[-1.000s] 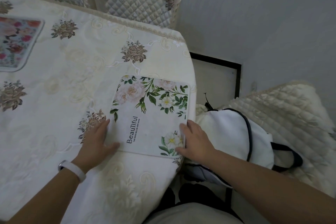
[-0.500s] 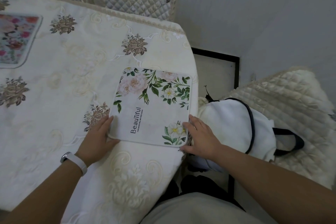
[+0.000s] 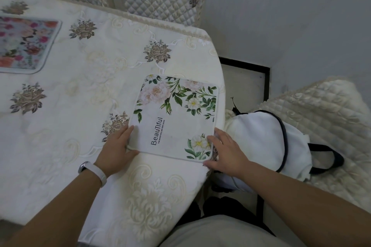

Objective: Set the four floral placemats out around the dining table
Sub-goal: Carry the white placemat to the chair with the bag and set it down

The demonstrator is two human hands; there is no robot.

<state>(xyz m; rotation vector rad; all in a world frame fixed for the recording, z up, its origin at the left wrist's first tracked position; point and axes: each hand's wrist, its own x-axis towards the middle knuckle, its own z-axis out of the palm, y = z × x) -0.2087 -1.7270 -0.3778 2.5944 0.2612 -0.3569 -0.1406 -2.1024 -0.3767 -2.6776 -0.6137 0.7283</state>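
Placemat [image 3: 176, 118], white w/ green leaves, pale roses and "Beautiful" lettering, lies flat on counter [image 3: 80, 106] at its right edge, near the far-right corner, long side running roughly along that edge. Vs. the frames ~1 s and 0.5 s back: mat has slid a bit further onto the counter and rotated slightly; its right border, which reached the rim, now sits just inside it, no visible overhang. Left hand [image 3: 117, 150] open and flat, fingertips pressing near-left corner of mat, thumb along its near edge; not grasping. Right hand [image 3: 224, 150] also open, fingers spread, resting against near-right corner where mat meets counter rim; released, no pinch seen. White band on left wrist. Judgement: this reads as final squaring/smoothing of this mat, placement essentially done. Second placemat [image 3: 26, 44], pink/red florals on grey, already down toward the far-left of view, well apart, partly cut by frame. So 2 of 4 seen placed; other 2 not in view, cannot tell their status. White bag [image 3: 261, 142] w/ dark trim sits on quilted chair [image 3: 321, 110] just beside the right edge. Risk, as judgement: cloth is embroidered and may ruck if mat is pushed again.
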